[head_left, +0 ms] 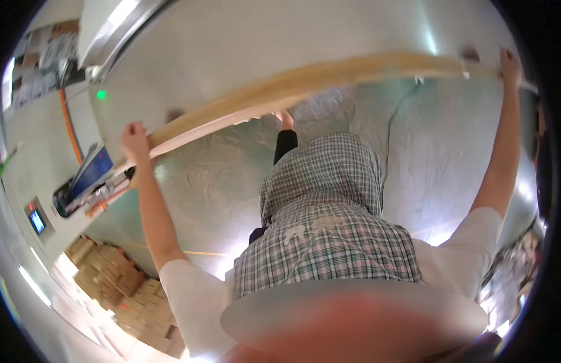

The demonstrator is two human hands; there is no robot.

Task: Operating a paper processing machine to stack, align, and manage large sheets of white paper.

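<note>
Sheet: long pale tan dough-like sheet [329, 75], held up at arm height in front of the person, above the floor.
Axis: long axis runs left-right, left end lower, right end higher; curve is partly lens bend.
L hand: left hand [135, 138] closed over the sheet's left end, fingers wrapped on the edge.
R hand: right hand [509, 65] gripping the right end, arm straight up; fingers closed on it.
Behind sheet: big grey metal machine housing [244, 42], green light [101, 94] at its left.
Below: plaid apron [323, 212], grey floor [214, 181].
Left side: blue tray w/ tools [90, 175], orange hose [69, 124], small control screen [37, 221].
Lower left: stacked cardboard boxes [120, 284].
Obstructions: nothing between the hands and the sheet; the housing sits close behind it.
</note>
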